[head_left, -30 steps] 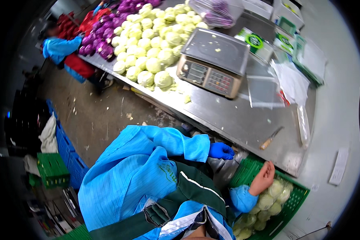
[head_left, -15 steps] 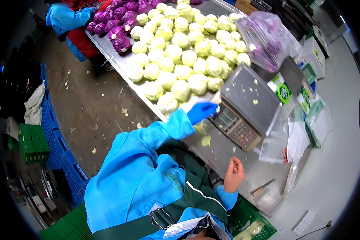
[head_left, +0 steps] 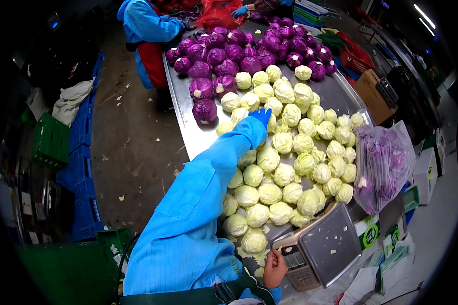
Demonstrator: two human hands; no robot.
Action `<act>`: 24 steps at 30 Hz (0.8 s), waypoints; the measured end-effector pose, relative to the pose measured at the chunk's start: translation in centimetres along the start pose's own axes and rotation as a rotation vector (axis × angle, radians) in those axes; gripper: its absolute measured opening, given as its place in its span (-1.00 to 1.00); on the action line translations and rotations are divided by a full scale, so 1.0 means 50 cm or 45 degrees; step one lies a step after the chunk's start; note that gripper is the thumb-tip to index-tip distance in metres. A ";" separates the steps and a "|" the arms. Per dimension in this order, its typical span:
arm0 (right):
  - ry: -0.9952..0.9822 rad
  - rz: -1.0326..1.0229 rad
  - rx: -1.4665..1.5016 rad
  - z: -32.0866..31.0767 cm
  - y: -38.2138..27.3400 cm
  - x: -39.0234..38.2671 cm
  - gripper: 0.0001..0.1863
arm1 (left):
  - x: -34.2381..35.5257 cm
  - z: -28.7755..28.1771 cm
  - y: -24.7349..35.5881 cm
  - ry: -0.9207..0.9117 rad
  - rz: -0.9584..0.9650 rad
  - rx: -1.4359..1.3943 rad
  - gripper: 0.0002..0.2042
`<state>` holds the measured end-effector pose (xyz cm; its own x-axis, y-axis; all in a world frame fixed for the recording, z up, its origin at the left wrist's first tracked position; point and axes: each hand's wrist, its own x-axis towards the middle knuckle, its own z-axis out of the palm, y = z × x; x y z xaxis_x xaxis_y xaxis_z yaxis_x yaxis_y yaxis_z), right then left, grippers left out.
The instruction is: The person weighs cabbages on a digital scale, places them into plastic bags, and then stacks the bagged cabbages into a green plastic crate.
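My left hand [head_left: 260,117], in a blue glove, reaches far out over the pale green cabbages [head_left: 282,143] with its fingers spread. Its fingertips lie among the heads; whether they touch one I cannot tell. Bare and with curled fingers, my right hand [head_left: 275,269] is low in the picture, beside the near left corner of a weighing scale [head_left: 328,245]. Nothing shows in that hand, though its palm is turned out of sight. Leaf scraps dot the scale's metal plate. Purple cabbages [head_left: 228,67] cover the far end of the metal table [head_left: 184,118].
A clear bag of purplish packaging [head_left: 381,165] sits right of the cabbages. At the far left edge, a person in a blue jacket [head_left: 150,23] stands; another gloved hand [head_left: 240,10] shows beyond the purple heads. Blue crates [head_left: 80,175] and a green crate [head_left: 51,140] line the left.
My left hand has moved from the scale's near corner far forward over the pale cabbages, its fingers now spread. My right hand has come up beside the scale. The view has shifted toward the far end.
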<state>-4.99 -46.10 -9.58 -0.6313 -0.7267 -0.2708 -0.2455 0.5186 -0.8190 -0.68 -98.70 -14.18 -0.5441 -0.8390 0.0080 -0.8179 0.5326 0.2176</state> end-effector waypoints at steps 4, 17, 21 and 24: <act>-0.031 -0.069 0.034 0.010 0.015 0.035 -0.73 | 0.024 -0.006 0.006 -0.009 0.023 -0.088 -0.19; 0.023 -0.186 -0.063 -0.033 -0.011 0.008 -0.80 | 0.066 0.155 -0.042 0.611 0.208 -0.851 -0.55; 0.065 -0.129 -0.035 -0.041 -0.023 -0.027 -0.78 | 0.057 0.111 -0.017 0.409 0.120 -0.610 -0.22; 0.113 -0.059 -0.046 -0.048 0.009 -0.060 -0.78 | 0.069 0.121 -0.030 0.008 0.007 -0.564 0.09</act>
<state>-4.95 -42.61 -7.94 -0.6807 -0.7085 -0.1860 -0.3015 0.5024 -0.8104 -2.48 -101.72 -20.40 -0.5463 -0.8374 0.0160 -0.6551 0.4391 0.6148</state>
